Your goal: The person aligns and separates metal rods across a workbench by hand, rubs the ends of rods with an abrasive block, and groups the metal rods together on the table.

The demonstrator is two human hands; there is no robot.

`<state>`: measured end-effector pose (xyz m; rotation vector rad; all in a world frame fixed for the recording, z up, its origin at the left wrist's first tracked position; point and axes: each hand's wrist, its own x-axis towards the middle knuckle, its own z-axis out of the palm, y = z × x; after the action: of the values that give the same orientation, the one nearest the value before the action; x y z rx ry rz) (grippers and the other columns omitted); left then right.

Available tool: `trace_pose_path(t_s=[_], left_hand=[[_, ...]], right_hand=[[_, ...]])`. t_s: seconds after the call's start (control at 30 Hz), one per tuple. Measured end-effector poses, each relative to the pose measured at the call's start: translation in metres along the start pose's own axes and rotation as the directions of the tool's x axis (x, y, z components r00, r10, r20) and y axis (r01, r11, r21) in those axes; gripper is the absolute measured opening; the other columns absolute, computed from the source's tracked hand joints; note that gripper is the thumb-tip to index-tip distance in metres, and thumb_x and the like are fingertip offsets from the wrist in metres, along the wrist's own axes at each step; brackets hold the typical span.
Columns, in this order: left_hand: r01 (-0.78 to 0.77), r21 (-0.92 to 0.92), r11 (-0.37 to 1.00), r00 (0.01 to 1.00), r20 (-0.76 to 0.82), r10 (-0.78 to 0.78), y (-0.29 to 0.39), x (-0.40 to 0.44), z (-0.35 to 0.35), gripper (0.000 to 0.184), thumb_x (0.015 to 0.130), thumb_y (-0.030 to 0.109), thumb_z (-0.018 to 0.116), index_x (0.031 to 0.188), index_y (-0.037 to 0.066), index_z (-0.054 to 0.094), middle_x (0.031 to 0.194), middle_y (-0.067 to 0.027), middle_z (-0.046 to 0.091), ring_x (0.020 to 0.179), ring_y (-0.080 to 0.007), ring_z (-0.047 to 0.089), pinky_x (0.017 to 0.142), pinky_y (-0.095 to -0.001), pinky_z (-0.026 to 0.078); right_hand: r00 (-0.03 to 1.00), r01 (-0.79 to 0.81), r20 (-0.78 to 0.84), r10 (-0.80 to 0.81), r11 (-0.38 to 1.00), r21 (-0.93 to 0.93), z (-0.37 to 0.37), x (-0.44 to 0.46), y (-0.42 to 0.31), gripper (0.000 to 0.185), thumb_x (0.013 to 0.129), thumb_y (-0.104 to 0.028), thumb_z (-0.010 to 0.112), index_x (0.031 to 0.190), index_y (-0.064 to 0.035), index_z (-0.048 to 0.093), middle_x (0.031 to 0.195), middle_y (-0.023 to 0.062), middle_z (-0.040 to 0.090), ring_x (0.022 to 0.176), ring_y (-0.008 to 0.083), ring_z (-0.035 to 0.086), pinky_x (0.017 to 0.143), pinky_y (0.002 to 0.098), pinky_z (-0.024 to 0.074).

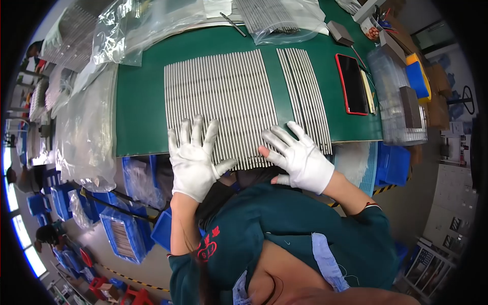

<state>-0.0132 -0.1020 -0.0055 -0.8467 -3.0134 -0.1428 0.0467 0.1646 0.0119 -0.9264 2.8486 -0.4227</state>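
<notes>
A wide row of thin metal rods [218, 91] lies side by side on the green table [140, 101]. To its right, past a narrow gap, is a smaller group of the same rods [307, 91]. My left hand [194, 160], in a white glove, lies with fingers spread over the lower left ends of the wide row. Over the lower right of that row and the near ends of the small group is my right hand [300, 157], also gloved and fingers apart, with two bare fingertips showing. Neither hand holds anything.
A red-edged phone [351, 84] lies at the right, near a clear plastic box [389, 101] and a grey block [340, 33]. Bagged rods [269, 18] and a dark pen-like stick [233, 24] are at the back. Plastic bags [86, 122] cover the left side. Blue bins [124, 234] stand below.
</notes>
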Motion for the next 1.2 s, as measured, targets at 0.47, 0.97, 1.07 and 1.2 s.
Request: trace_pose_path(t_s=[0.47, 0.97, 1.07, 1.2], left_hand=[[0.01, -0.032, 0.999, 1.0, -0.01, -0.01, 0.001, 0.0, -0.002, 0.095, 0.075, 0.066, 0.064, 0.151, 0.016, 0.038, 0.15, -0.0212, 0.041, 0.139, -0.0441, 0.035, 0.116, -0.0591, 0.019], [-0.041, -0.093, 0.995, 0.999, 0.01, 0.042, 0.0, -0.034, -0.008, 0.093, 0.071, 0.069, 0.065, 0.146, 0.018, 0.046, 0.147, -0.021, 0.044, 0.137, -0.0421, 0.038, 0.115, -0.0625, 0.02], [-0.067, -0.151, 0.986, 0.998, 0.0, 0.068, 0.013, -0.028, -0.01, 0.089, 0.069, 0.058, 0.075, 0.145, 0.02, 0.049, 0.147, -0.0219, 0.045, 0.137, -0.0422, 0.04, 0.115, -0.0609, 0.021], [-0.107, -0.162, 0.981, 0.992, 0.049, 0.117, 0.028, -0.016, -0.01, 0.086, 0.071, 0.056, 0.075, 0.145, 0.022, 0.047, 0.148, -0.0209, 0.044, 0.138, -0.0405, 0.038, 0.116, -0.0578, 0.022]], right_hand=[[0.999, -0.043, -0.013, 0.042, 0.996, -0.082, -0.011, -0.005, 0.0, 0.077, 0.074, -0.043, 0.076, 0.138, -0.0082, 0.05, 0.144, 0.0184, 0.047, 0.137, 0.0333, 0.042, 0.116, 0.0543, 0.0244], [0.996, -0.07, 0.055, 0.076, 0.991, -0.111, -0.017, -0.007, 0.001, 0.08, 0.073, -0.044, 0.077, 0.139, -0.0088, 0.05, 0.144, 0.0194, 0.047, 0.137, 0.0353, 0.041, 0.116, 0.0557, 0.0238], [0.991, -0.133, -0.038, 0.129, 0.984, -0.115, -0.017, -0.013, 0.014, 0.088, 0.068, -0.045, 0.081, 0.141, -0.0087, 0.046, 0.145, 0.0211, 0.044, 0.137, 0.039, 0.04, 0.116, 0.0565, 0.0243], [0.986, -0.164, -0.029, 0.162, 0.978, -0.131, -0.006, -0.015, 0.023, 0.099, 0.065, -0.042, 0.083, 0.148, -0.0122, 0.036, 0.149, 0.0219, 0.038, 0.139, 0.0413, 0.036, 0.117, 0.0575, 0.0224]])
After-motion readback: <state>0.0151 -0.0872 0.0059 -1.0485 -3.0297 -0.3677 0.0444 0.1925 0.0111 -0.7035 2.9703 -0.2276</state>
